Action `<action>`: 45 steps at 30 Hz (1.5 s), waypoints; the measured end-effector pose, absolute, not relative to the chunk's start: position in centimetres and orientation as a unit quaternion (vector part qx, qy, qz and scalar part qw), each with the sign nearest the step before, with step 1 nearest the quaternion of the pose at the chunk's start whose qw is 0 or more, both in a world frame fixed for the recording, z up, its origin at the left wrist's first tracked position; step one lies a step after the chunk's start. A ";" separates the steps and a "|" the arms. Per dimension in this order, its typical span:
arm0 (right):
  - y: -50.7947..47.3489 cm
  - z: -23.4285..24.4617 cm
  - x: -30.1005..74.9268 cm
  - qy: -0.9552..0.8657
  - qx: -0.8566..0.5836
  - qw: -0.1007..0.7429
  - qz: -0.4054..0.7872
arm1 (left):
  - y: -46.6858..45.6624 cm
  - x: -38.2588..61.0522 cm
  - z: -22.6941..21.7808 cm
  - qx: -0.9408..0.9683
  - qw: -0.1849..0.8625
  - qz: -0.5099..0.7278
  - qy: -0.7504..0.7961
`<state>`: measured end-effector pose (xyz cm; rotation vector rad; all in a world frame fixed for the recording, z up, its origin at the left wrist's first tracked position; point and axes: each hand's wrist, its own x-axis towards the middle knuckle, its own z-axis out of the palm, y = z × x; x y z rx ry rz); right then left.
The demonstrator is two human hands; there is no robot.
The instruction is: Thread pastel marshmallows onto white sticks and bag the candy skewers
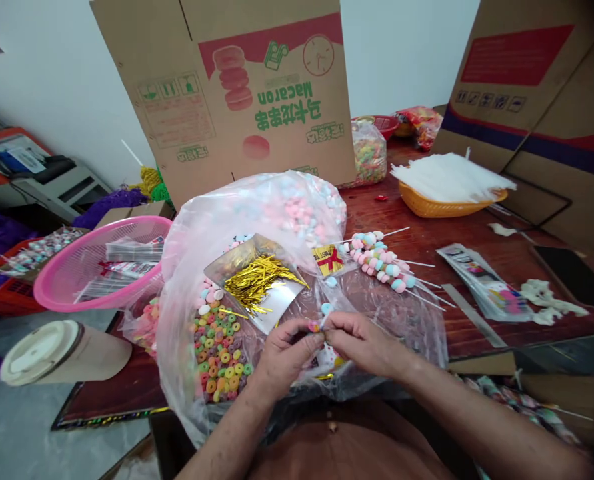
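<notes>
My left hand and my right hand meet above the clear plastic sheet, fingers pinched at the top of a small patterned plastic bag. Most of the bag hides behind my fingers and wrists. Just above the fingertips shows a pale blue and white marshmallow. Gold twist ties lie heaped on a silver tray beyond my left hand. Fruit-coloured ring candies spread to its left. Beyond my right hand, marshmallow skewers are stacked beside a yellow card with a red ribbon.
A large bag of marshmallows stands before a cardboard box. At left are a pink basket and a lidded cup. To the right lie flat printed bags, a ruler strip and an orange basket.
</notes>
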<state>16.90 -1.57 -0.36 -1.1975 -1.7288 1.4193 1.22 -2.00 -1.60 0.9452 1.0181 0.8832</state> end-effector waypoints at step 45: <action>-2.3 0.7 12.7 -0.510 -0.474 0.422 0.580 | -1.3 -1.6 4.3 0.275 0.766 0.472 0.338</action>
